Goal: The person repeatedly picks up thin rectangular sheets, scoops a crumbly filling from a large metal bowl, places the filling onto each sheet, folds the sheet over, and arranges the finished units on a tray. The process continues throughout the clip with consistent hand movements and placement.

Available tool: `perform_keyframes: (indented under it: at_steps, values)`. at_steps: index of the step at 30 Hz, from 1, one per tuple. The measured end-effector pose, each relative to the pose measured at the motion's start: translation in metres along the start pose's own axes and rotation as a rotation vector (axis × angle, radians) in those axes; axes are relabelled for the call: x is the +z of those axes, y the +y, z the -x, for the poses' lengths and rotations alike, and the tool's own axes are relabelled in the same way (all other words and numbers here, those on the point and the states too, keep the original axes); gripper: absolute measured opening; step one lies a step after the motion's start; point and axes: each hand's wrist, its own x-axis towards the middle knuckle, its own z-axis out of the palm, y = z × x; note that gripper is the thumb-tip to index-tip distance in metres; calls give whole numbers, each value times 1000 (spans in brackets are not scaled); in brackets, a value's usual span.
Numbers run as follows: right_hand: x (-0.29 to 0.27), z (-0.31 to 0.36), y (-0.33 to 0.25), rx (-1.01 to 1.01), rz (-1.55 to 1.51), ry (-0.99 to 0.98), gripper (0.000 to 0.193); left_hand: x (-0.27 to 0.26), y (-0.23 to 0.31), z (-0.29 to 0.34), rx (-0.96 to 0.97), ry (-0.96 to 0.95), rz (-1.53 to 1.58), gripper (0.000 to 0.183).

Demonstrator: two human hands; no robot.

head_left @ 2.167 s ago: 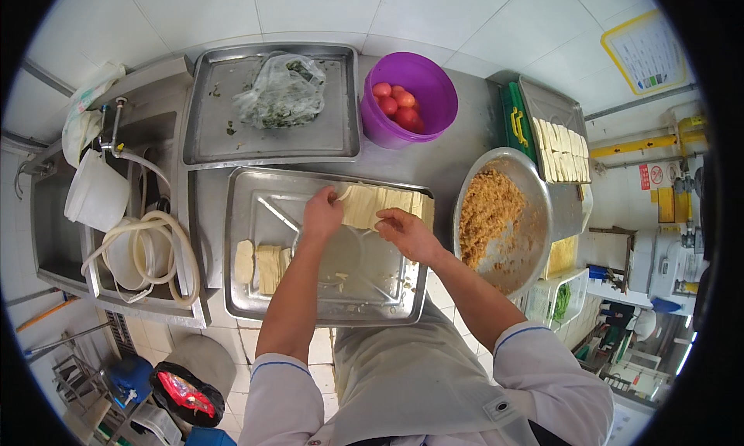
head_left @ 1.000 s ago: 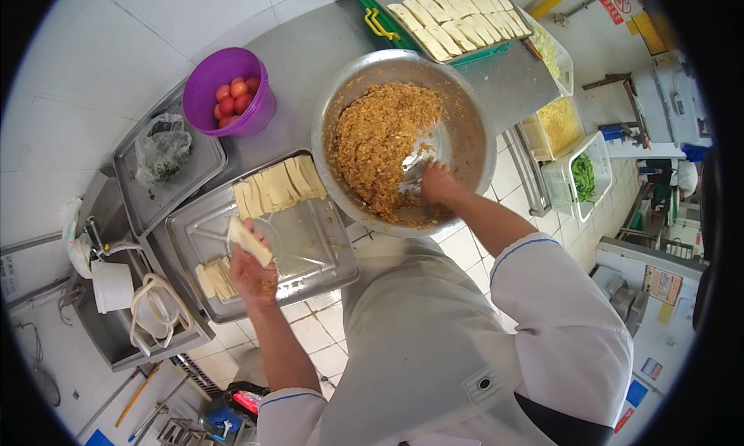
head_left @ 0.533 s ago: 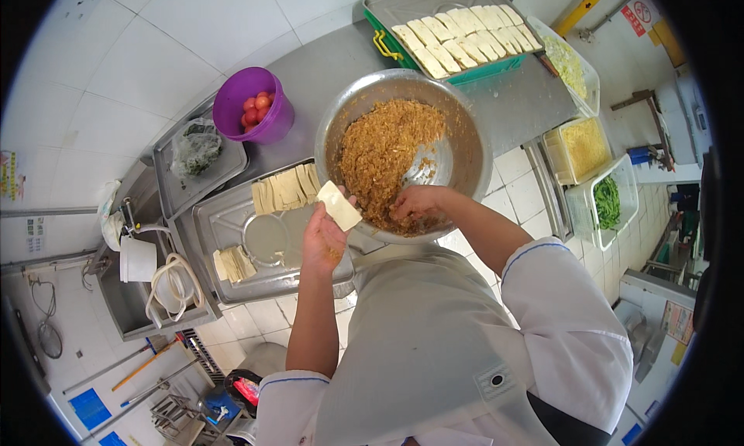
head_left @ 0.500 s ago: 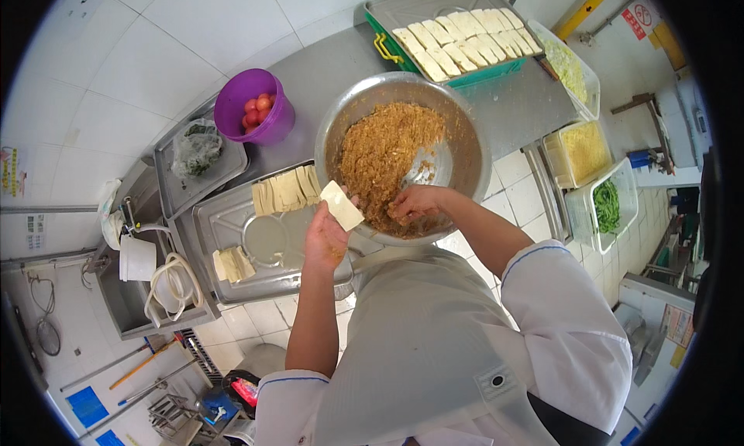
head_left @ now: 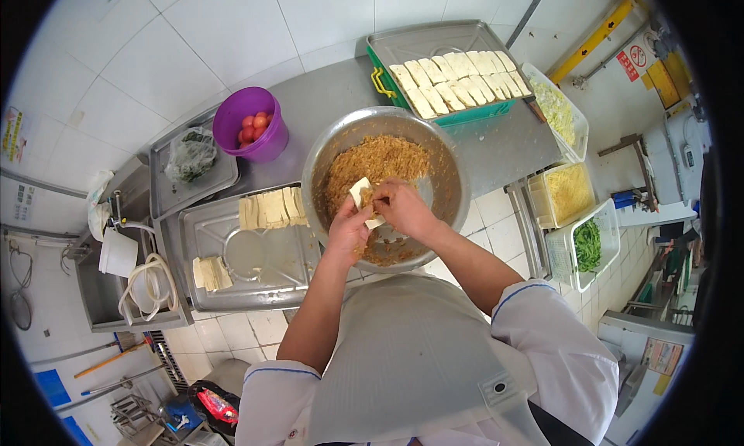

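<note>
Over a large steel bowl (head_left: 463, 184) of brown minced filling (head_left: 380, 155), my left hand (head_left: 349, 233) grips a thin pale slice (head_left: 359, 192) that looks like tofu. My right hand (head_left: 407, 211) is closed against that slice, with brown filling at its fingertips; the fingers partly hide the slice. To the left, a steel tray (head_left: 271, 269) carries a row of similar pale slices (head_left: 271, 209) and a smaller stack (head_left: 211, 274). At the back, another tray (head_left: 434, 34) holds rows of pale pieces (head_left: 457, 80).
A purple bucket (head_left: 267, 140) of tomatoes stands behind the left tray, beside a tray with a bagged dark green thing (head_left: 191, 156). The back tray rests on a green crate (head_left: 480, 114). Right are baskets of shredded vegetables (head_left: 572, 184) and green pieces (head_left: 587, 244). A sink (head_left: 105, 287) is far left.
My right hand has lifted out of the filling and met the slice. My left hand has brought the slice over the bowl and tilted it. The whole view has shifted slightly.
</note>
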Motion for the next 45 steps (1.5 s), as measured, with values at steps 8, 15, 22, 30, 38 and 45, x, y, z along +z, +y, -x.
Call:
perform_keyframes:
  at_steps: [8, 15, 22, 30, 38, 45]
  values:
    - [-20, 6, -1, 158, -407, 105, 8, 17, 2, -2, 4, -42, -52, 43]
    - [-19, 1, 1, -130, -127, 228, 12, 27, 5, -2, -59, 24, -225, 38]
    - [-18, 10, -8, -279, -35, 238, 21, 18, 11, -3, -157, 164, -206, 37]
    - [-22, 12, -11, -270, -2, 160, 29, 22, 11, 0, -78, 87, -86, 38]
    - [-14, 25, -10, -477, 87, 76, 35, 17, 20, -6, -83, 69, 302, 40]
    - [-21, 32, -14, -484, 129, 61, 39, 18, 29, -2, 32, -120, 217, 60]
